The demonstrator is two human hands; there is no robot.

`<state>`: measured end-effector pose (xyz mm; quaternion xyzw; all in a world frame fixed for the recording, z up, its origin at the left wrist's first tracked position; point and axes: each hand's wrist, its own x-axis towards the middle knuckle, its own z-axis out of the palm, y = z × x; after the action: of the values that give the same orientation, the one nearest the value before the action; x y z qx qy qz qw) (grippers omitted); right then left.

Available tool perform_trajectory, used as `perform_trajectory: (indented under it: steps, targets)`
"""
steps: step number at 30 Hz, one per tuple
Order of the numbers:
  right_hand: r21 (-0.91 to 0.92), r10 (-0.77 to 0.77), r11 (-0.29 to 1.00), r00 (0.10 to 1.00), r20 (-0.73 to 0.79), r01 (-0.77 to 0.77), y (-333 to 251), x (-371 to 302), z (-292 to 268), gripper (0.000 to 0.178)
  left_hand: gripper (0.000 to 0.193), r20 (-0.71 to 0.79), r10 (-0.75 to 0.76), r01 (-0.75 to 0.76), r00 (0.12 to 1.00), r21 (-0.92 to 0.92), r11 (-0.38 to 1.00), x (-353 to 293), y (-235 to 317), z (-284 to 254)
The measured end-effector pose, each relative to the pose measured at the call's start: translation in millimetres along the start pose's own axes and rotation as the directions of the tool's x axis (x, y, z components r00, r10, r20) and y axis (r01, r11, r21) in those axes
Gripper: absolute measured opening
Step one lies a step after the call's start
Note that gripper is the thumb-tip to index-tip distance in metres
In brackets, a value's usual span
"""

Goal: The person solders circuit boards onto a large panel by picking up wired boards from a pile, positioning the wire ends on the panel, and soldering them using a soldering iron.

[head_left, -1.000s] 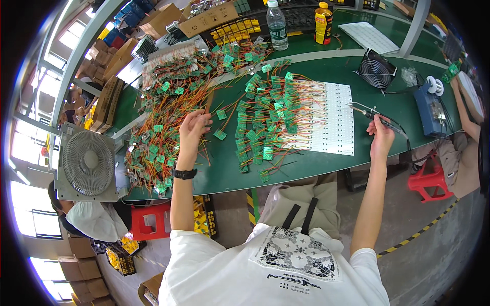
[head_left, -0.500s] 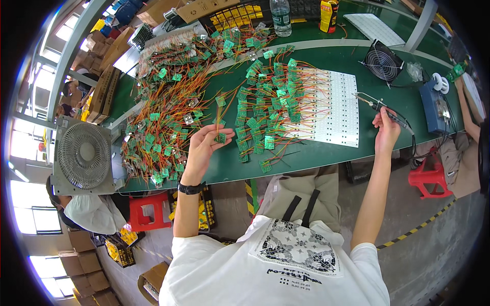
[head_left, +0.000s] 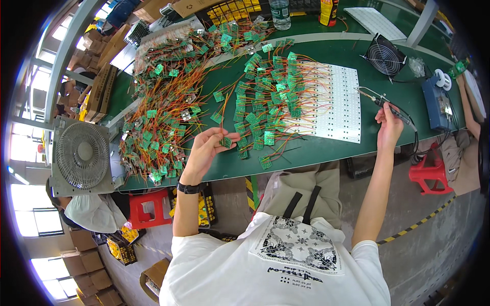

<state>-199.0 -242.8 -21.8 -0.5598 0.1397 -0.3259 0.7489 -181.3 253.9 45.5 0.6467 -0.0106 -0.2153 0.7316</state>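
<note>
My left hand (head_left: pixel 205 153) pinches a small green circuit board (head_left: pixel 226 142) between thumb and fingers, above the bench's front edge. Orange-red wires rise from around that board past another green board (head_left: pixel 217 118). In my right hand (head_left: pixel 390 128) is a soldering iron (head_left: pixel 380 101) with a thin curved tube beside its tip, pointing up and left. The tip stays a little apart from the white perforated panel (head_left: pixel 347 104). Rows of wired green circuit boards (head_left: pixel 255 104) lie between my hands, their wires running over the panel's left part.
A large heap of wired boards (head_left: pixel 153 120) covers the bench's left. Behind my right hand stand a black fan (head_left: pixel 384 60) and a blue soldering station (head_left: pixel 435 107) with a white reel. A bottle (head_left: pixel 280 15) and a yellow-red can (head_left: pixel 328 13) stand at the back. Another fan (head_left: pixel 81 155) is far left.
My left hand has shifted slightly right and down with the circuit board still pinched. The right hand keeps hold of the soldering iron, nearly in place. The view has moved a little.
</note>
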Motion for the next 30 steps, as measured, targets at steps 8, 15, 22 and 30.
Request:
perform_trajectory:
  steps: [8, 15, 22, 30]
  targets:
    - [-0.015, -0.016, 1.000, 1.000, -0.007, 0.016, -1, 0, -2, 0.019, 0.014, 0.009, 0.149, -0.146, 0.989, 0.280, 0.949, 0, -1, 20]
    - [0.010, 0.008, 1.000, 1.000, -0.023, -0.008, -3, -1, 2, 0.017, 0.008, 0.020, 0.634, -0.450, 0.773, 0.722, 0.525, 25, 14, 96]
    - [0.023, 0.022, 0.999, 1.000, -0.011, -0.022, -3, -1, 0, 0.016, 0.012, 0.149, 0.765, -0.634, 0.626, 0.669, 0.389, 61, 32, 154]
    - [0.009, 0.028, 1.000, 1.000, 0.002, -0.028, -2, -3, 1, 0.019, 0.021, 0.184, 0.470, -0.504, 0.863, 0.247, 0.828, 86, 49, 166]
